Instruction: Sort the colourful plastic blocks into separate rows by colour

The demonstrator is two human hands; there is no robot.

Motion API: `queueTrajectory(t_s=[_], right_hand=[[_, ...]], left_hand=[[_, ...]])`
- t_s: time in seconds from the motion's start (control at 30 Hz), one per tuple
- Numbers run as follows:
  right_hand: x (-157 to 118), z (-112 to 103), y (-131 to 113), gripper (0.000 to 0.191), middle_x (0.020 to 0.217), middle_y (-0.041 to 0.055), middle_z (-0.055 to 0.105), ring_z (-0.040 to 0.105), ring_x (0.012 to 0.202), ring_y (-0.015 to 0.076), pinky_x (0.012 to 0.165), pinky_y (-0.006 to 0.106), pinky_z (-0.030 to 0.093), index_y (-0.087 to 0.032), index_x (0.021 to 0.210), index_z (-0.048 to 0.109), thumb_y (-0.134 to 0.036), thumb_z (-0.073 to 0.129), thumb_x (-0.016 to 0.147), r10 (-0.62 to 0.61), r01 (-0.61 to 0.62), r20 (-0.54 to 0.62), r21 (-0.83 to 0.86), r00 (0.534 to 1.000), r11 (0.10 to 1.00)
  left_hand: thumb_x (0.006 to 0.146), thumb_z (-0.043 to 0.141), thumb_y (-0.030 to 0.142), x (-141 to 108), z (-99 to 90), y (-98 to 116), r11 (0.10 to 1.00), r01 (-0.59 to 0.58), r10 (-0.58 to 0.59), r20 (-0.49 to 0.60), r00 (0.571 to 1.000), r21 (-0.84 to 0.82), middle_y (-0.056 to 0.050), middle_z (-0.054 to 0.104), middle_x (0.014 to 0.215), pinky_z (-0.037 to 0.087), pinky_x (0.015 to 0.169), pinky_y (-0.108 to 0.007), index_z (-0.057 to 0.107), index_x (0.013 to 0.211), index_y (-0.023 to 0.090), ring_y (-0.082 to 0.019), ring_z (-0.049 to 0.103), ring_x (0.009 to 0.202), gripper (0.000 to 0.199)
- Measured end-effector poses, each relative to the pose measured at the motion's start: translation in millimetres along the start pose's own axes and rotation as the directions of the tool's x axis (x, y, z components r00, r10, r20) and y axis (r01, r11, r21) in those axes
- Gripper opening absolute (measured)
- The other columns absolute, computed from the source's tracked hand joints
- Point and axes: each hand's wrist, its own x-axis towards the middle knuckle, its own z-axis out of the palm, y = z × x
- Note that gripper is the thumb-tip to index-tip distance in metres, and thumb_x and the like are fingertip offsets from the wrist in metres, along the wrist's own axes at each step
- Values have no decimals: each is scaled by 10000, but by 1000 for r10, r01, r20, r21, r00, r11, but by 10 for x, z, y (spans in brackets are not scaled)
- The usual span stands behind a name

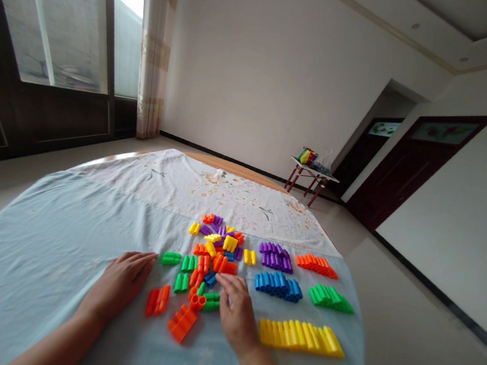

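Head view: left fingers (pixel 141 263) outstretched over tablecloth (pixel 55 232), right fingers (pixel 235 286) unclear in grip, orange blocks (pixel 183 323) between.

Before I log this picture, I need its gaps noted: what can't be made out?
All in the head view:
Left hand: palm, hidden by its own back.
Right hand: whether it grips the nearby blue piece; its back hides the inner fingers.
Mixed pile: lower pieces, partly covered by upper ones.
Elbows: cut off by the bottom edge.
Plastic bag: contents, too small.

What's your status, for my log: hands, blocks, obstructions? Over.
Left hand beside green tube blocks; right hand at blue tube block; orange tube blocks crowding it.
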Motion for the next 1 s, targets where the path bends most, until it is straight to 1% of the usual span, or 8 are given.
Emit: queueTrajectory(t_s=[0.13,0.2,0.3,0.43,0.6,0.73,0.87,1.0], right_hand=[[137,27,191,437,1143,98,609,531,1093,216,967,427,436,-231,1192,595,-74,427,820,63,-72,-79,-112,995,991],[167,70,268,464,1170,99,594,520,1108,223,975,435,429,-232,1206,586,-66,435,800,94,-104,-80,-142,992,984],[168,133,318,513,1184,92,587,517,1110,226,967,432,436,-245,1246,551,-56,442,782,110,-118,-68,-132,992,984],[141,147,278,577,1133,74,603,535,1068,222,953,421,447,-273,1293,499,-53,474,760,109,-112,-45,-86,993,990],[90,83,242,667,1138,50,589,524,1068,223,966,414,439,-311,1329,444,-42,525,724,102,-100,38,-51,994,994],[46,19,227,679,1130,52,590,521,1059,227,962,414,436,-301,1330,445,-34,551,715,113,-108,78,-63,991,992],[16,-95,117,645,1138,58,594,521,1053,222,958,405,429,-287,1318,462,-38,554,729,84,-77,92,-78,992,994],[-4,-290,-46,492,1104,58,628,537,1042,204,936,359,437,-253,1257,532,-87,515,794,86,-79,138,-55,987,995]], left_hand=[[866,331,481,0,-6,3,1000,1,-1,-5,1000,-6,-3,672,1123,433,927,-346,647,1088,280,-217,565,1077,436],[868,325,473,-3,-11,10,1000,4,-5,-4,1000,-9,-8,670,1127,431,934,-352,643,1095,273,-218,563,1081,439],[864,335,470,-6,-15,17,1000,7,-7,-11,1000,-19,-17,672,1124,435,935,-364,646,1091,273,-220,569,1073,432],[864,349,470,-6,-9,15,1000,2,-3,-16,1000,-29,-28,671,1125,433,933,-369,644,1095,274,-221,572,1066,423],[872,323,487,-12,9,2,1000,1,-1,-3,1000,-22,-29,670,1127,429,936,-377,638,1104,265,-225,565,1075,450],[871,326,494,-7,20,-7,1000,1,-1,-10,1000,-18,-21,670,1126,433,932,-382,635,1108,271,-229,564,1076,449],[865,339,490,10,33,-18,1000,-14,14,-25,1000,-20,-21,675,1115,436,933,-366,645,1093,268,-225,575,1062,442],[857,353,491,20,45,-44,999,-28,27,-39,999,-16,-32,681,1102,443,930,-368,658,1070,253,-231,586,1047,442]])
